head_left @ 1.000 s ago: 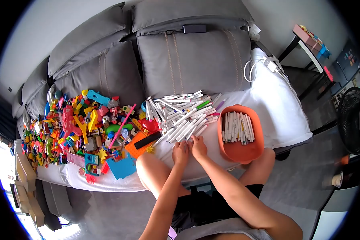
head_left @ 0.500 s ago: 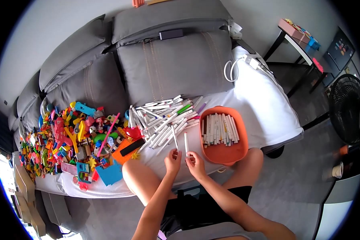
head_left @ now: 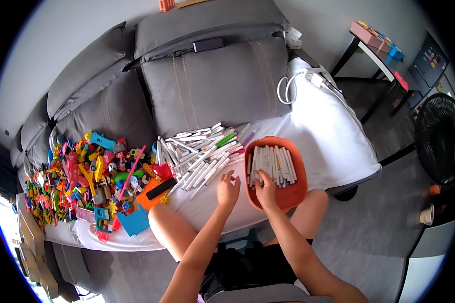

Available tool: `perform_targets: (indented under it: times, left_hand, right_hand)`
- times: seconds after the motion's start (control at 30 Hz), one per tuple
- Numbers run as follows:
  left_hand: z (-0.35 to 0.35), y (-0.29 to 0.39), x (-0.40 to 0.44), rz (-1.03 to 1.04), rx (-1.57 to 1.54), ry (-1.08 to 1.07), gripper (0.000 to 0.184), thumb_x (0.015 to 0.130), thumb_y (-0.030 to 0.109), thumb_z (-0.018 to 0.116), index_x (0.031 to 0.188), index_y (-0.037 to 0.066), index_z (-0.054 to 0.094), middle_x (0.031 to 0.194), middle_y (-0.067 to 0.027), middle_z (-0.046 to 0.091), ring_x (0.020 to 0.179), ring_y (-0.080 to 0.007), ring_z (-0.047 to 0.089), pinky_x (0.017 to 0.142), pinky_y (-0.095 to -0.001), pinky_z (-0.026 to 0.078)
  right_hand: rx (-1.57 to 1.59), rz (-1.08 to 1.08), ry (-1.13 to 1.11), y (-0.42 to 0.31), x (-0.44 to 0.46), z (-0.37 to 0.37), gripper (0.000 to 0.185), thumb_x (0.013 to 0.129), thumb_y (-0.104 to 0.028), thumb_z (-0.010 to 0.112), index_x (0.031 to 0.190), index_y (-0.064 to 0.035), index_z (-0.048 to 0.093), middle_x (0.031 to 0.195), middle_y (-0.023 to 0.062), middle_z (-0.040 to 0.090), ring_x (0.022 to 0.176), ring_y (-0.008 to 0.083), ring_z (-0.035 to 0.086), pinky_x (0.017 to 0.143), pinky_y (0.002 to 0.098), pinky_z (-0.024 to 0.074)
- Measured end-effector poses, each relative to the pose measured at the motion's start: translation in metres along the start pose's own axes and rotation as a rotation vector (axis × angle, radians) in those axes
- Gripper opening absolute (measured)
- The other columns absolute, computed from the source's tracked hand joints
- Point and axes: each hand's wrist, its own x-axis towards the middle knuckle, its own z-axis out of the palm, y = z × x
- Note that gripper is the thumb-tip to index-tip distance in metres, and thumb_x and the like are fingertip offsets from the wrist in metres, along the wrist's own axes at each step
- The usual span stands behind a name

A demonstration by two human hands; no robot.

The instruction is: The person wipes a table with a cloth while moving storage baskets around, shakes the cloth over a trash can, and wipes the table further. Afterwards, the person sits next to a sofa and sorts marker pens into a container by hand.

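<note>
My right hand [head_left: 265,191] is inside the orange bin [head_left: 291,198], its fingers pinched on a white marker at the left end of a row of markers [head_left: 274,164]. Those markers lie side by side in the bin. To the left of the bin, my left hand [head_left: 228,190] hovers above the white cover with its fingers apart and nothing in them. Just beyond it spreads a loose pile of white markers [head_left: 202,156], with a green one [head_left: 226,140] and a purple one [head_left: 249,137] among them.
A heap of colourful small toys [head_left: 81,177] covers the left of the sofa seat. A black bar [head_left: 162,188] and a blue sheet [head_left: 133,221] lie near my left knee. White cables [head_left: 288,91] rest at the right, and a black fan [head_left: 436,136] stands beyond.
Both hands held a white marker upright in front of the bin. My right hand has moved into the bin; my left hand has opened and no longer holds its marker.
</note>
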Motion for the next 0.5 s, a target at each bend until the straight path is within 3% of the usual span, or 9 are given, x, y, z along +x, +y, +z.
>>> perform_targets:
  times: [0.1, 0.2, 0.23, 0.3, 0.43, 0.5]
  left_hand:
    - [-0.032, -0.048, -0.007, -0.044, 0.047, 0.03, 0.025, 0.079, 0.013, 0.063, 0.102, 0.007, 0.062, 0.083, -0.0105, 0.06, 0.064, -0.027, 0.058, 0.062, -0.039, 0.048]
    - [-0.064, -0.098, -0.006, -0.062, 0.188, 0.114, 0.022, 0.078, 0.01, 0.061, 0.099, 0.007, 0.062, 0.088, -0.0109, 0.059, 0.079, -0.03, 0.059, 0.066, -0.0404, 0.048]
    - [-0.076, -0.11, -0.006, -0.076, 0.197, 0.12, 0.023, 0.077, 0.009, 0.062, 0.099, 0.007, 0.062, 0.093, -0.0121, 0.058, 0.086, -0.0311, 0.058, 0.071, -0.0402, 0.048]
    - [-0.095, -0.133, -0.002, 0.027, 0.31, 0.182, 0.024, 0.076, 0.009, 0.062, 0.099, 0.007, 0.062, 0.095, -0.0127, 0.058, 0.089, -0.0321, 0.057, 0.075, -0.0405, 0.048]
    - [-0.094, -0.145, 0.009, -0.106, 0.101, 0.124, 0.033, 0.078, 0.012, 0.063, 0.11, 0.009, 0.06, 0.11, -0.0144, 0.057, 0.098, -0.0333, 0.056, 0.082, -0.0412, 0.047]
    - [-0.081, -0.15, 0.007, -0.096, 0.269, 0.116, 0.038, 0.08, 0.016, 0.062, 0.116, 0.01, 0.057, 0.116, -0.0143, 0.054, 0.1, -0.0332, 0.057, 0.079, -0.0423, 0.049]
  right_hand:
    - [-0.007, -0.172, 0.091, -0.033, -0.008, 0.015, 0.026, 0.077, 0.007, 0.053, 0.1, -0.0025, 0.06, 0.104, 0.0169, 0.06, 0.099, 0.0346, 0.057, 0.085, 0.0383, 0.0473]
    - [0.141, -0.184, -0.101, -0.051, -0.021, 0.047, 0.025, 0.076, 0.01, 0.053, 0.097, -0.0022, 0.059, 0.095, 0.0157, 0.06, 0.091, 0.0333, 0.059, 0.077, 0.0362, 0.0482]
    - [0.209, -0.064, -0.209, -0.056, -0.027, 0.061, 0.025, 0.076, 0.009, 0.054, 0.097, -0.0029, 0.061, 0.092, 0.0152, 0.061, 0.087, 0.0329, 0.06, 0.073, 0.0364, 0.0494]
    - [0.149, -0.055, -0.381, -0.049, -0.035, 0.092, 0.025, 0.081, 0.0, 0.057, 0.106, -0.0038, 0.059, 0.094, 0.0147, 0.061, 0.078, 0.0301, 0.061, 0.065, 0.0354, 0.0503]
    - [-0.242, -0.001, -0.434, -0.027, -0.048, 0.147, 0.039, 0.082, -0.018, 0.061, 0.119, -0.009, 0.051, 0.098, 0.0173, 0.058, 0.079, 0.0342, 0.061, 0.065, 0.0433, 0.0501]
    - [-0.357, 0.104, -0.511, -0.036, -0.045, 0.152, 0.044, 0.081, -0.025, 0.062, 0.12, -0.0102, 0.049, 0.097, 0.0182, 0.056, 0.081, 0.036, 0.06, 0.067, 0.046, 0.0497]
